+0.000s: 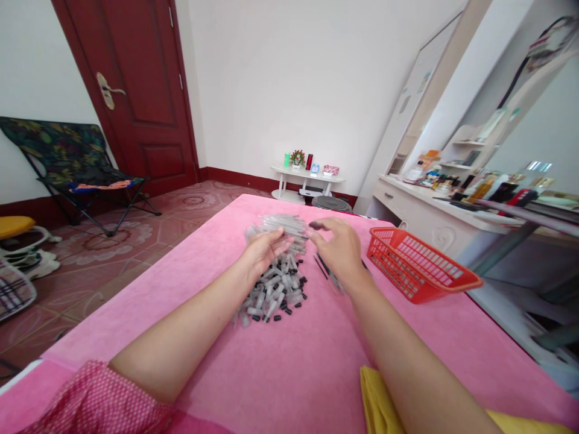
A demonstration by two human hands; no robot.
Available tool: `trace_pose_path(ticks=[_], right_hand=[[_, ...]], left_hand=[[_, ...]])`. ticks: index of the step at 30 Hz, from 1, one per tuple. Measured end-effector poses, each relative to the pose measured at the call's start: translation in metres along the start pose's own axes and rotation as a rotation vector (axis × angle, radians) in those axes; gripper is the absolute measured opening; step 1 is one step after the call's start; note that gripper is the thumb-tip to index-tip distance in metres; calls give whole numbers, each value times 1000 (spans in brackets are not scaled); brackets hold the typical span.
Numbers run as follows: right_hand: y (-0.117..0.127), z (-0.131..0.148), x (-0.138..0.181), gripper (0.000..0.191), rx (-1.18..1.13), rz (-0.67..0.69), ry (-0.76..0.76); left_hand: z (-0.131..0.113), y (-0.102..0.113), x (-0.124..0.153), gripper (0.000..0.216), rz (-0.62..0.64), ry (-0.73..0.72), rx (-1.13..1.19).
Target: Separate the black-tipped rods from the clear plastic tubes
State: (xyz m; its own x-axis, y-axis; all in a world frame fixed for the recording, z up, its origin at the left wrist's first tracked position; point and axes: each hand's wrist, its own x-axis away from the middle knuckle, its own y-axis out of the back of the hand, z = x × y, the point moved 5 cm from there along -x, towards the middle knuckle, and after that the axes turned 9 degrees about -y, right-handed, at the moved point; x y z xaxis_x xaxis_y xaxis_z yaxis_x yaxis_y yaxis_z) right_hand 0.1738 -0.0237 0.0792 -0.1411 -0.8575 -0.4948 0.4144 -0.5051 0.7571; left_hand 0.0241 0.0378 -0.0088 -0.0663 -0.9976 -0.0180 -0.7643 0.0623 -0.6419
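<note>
- Left hand (266, 250) at clear tubes (286, 224), mid pink cloth (280, 374).
- Right hand (338, 247), loosely curled, partly hides dark rods (321, 267).
- Blur: can't tell what either grasps.
- Bare cloth nearside; red basket (398, 275) bounds right.

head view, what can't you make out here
In the head view:
Right hand: motion blur obscures whether it grips anything.
Dark rods: partly hidden by that hand.
Small clear tubes: lower ones buried under others.
Yellow cloth: partly covered by the right forearm, cut off at the bottom edge.
</note>
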Motion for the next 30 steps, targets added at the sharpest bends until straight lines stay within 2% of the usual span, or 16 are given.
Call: trace_pose_path(ticks=[2, 3, 4, 6, 8, 10, 14, 21, 30], right_hand=[[5, 4, 4, 29, -63, -140, 24], [5, 4, 6, 29, -92, -168, 29], [1, 3, 6, 28, -115, -154, 31], [-15, -4, 6, 24, -126, -36, 17], [-35, -15, 5, 23, -88, 107, -29], [-51, -25, 6, 26, -44, 177, -65], [-65, -32, 9, 25, 43, 214, -63], [-84, -28, 18, 27, 208, 335, 66], [-90, -31, 25, 28, 321, 343, 81]], left_hand=[[-2, 3, -2, 6, -64, -3, 78], [-3, 6, -3, 8, -101, -4, 112], [-4, 9, -5, 9, -137, 0, 139], [-5, 15, -7, 9, -193, 13, 163], [-6, 19, -8, 6, -221, 27, 155], [-5, 21, -8, 5, -228, 32, 147], [-4, 20, -8, 7, -233, 34, 179], [-2, 19, -9, 10, -235, 58, 302], [0, 14, -7, 11, -204, 59, 285]])
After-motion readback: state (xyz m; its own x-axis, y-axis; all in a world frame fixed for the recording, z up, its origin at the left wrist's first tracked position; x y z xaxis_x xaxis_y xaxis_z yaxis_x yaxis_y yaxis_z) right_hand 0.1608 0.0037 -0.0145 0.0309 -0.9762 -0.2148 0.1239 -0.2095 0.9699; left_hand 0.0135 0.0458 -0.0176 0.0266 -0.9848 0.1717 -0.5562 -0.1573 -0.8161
